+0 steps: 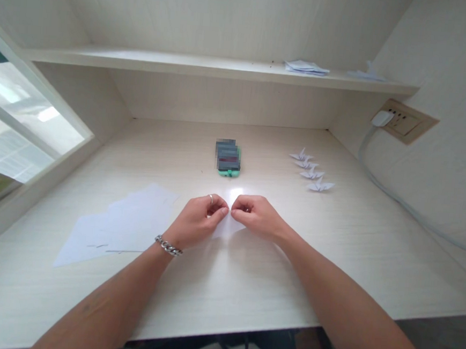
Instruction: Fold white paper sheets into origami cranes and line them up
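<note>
A small piece of white paper (228, 227) is pinched between my two hands, just above the middle of the desk. My left hand (199, 220), with a ring and a chain bracelet, has thumb and forefinger closed at the paper's upper edge. Close beside it, my right hand (260, 217) pinches the same edge, the fingertips almost meeting. Part of the paper is hidden behind the hands. To the right and farther back stand several folded paper cranes (319, 186) in a row. Loose white sheets (126, 222) overlap to the left of my left hand.
A phone (229, 158) in a green-edged case lies beyond my hands. A shelf (165, 62) spans the back, holding a paper stack (306, 67). At right, a white plug (381, 119) sits in the wall socket (408, 123), its cable (396, 198) trailing along the desk's side.
</note>
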Demonstrator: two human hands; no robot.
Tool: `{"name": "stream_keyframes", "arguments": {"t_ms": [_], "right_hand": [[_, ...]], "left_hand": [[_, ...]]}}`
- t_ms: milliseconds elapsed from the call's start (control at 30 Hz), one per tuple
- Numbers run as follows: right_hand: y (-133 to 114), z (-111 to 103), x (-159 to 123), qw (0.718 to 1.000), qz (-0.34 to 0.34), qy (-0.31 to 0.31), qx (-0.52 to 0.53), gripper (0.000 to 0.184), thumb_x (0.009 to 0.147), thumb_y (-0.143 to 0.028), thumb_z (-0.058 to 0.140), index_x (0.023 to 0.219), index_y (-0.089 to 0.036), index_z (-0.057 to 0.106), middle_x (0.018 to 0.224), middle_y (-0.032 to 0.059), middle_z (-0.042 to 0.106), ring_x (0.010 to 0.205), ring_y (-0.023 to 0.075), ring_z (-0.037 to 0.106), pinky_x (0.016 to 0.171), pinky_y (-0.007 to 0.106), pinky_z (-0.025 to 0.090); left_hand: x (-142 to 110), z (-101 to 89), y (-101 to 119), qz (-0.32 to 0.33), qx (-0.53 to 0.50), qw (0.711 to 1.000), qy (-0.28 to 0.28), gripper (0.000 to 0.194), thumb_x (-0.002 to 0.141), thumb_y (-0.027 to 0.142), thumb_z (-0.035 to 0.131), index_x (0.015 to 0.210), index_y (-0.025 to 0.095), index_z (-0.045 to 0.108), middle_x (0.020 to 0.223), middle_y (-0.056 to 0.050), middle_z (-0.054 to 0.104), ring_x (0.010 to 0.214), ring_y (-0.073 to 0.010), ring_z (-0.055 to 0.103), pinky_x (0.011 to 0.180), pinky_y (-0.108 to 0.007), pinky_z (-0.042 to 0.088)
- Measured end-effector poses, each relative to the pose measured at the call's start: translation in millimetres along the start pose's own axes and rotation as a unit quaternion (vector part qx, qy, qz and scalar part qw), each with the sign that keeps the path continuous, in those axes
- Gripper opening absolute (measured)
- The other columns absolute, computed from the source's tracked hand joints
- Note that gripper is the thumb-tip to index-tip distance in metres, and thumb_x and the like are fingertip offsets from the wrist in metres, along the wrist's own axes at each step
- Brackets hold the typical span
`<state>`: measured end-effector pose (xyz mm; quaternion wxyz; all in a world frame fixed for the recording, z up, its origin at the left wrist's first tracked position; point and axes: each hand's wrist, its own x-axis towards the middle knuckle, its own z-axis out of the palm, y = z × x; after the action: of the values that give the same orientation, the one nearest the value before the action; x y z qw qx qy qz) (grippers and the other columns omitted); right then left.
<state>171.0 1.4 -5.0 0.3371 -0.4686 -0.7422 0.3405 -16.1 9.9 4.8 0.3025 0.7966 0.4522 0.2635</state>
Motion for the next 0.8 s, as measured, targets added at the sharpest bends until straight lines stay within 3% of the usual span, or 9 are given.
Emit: {"name": "stream_keyframes", "arguments": {"t_ms": [167, 367, 533, 633, 800], "right_hand": [[3.7, -11.8, 1.2, 0.998, 0.044, -0.018, 0.049, 0.011, 0.068, -0.014, 0.052, 0.063, -0.016, 0.062, 0.06, -0.0024, 0.057, 0.059, 0.0103, 0.049, 0.055, 0.022, 0.033], [14.9, -22.9, 1.0, 0.997, 0.052, -0.017, 0.06, 0.011, 0.067, -0.015, 0.053, 0.063, -0.016, 0.063, 0.06, -0.001, 0.059, 0.059, 0.0114, 0.051, 0.055, 0.023, 0.035], [22.2, -25.7, 2.5, 0.984, 0.077, 0.05, 0.156, 0.01, 0.073, -0.023, 0.058, 0.071, -0.015, 0.064, 0.063, 0.0012, 0.062, 0.06, 0.0125, 0.055, 0.058, 0.024, 0.043], [18.8, -16.9, 4.8, 0.971, 0.077, 0.053, 0.218, 0.022, 0.077, -0.035, 0.063, 0.083, -0.015, 0.065, 0.076, 0.0036, 0.066, 0.065, 0.0131, 0.059, 0.062, 0.026, 0.048], [16.5, -3.6, 6.8, 0.965, 0.093, 0.068, 0.234, 0.024, 0.077, -0.039, 0.064, 0.076, -0.014, 0.063, 0.065, 0.0018, 0.062, 0.06, 0.0121, 0.058, 0.061, 0.026, 0.049]], "left_hand": [[3.5, -12.9, -9.8, -0.055, -0.045, 0.997, 0.038, 0.021, 0.082, 0.034, 0.055, 0.077, 0.016, 0.064, 0.068, -0.001, 0.064, 0.061, -0.0147, 0.055, 0.056, -0.026, 0.039], [3.8, -21.7, -19.4, -0.056, -0.077, 0.993, 0.062, 0.023, 0.079, 0.038, 0.059, 0.077, 0.016, 0.065, 0.068, -0.002, 0.065, 0.062, -0.0148, 0.056, 0.057, -0.026, 0.042], [5.4, -21.8, -16.4, -0.093, -0.152, 0.976, 0.124, 0.022, 0.075, 0.037, 0.064, 0.077, 0.015, 0.065, 0.069, -0.003, 0.066, 0.064, -0.0152, 0.059, 0.062, -0.027, 0.046], [5.5, -15.6, -10.8, -0.1, -0.189, 0.97, 0.114, 0.024, 0.074, 0.038, 0.064, 0.078, 0.014, 0.066, 0.07, -0.004, 0.067, 0.065, -0.0161, 0.061, 0.064, -0.028, 0.047], [3.0, -9.0, -3.4, -0.086, -0.155, 0.983, 0.051, 0.021, 0.076, 0.035, 0.06, 0.076, 0.015, 0.066, 0.067, -0.003, 0.067, 0.063, -0.0162, 0.061, 0.061, -0.027, 0.047]]}}
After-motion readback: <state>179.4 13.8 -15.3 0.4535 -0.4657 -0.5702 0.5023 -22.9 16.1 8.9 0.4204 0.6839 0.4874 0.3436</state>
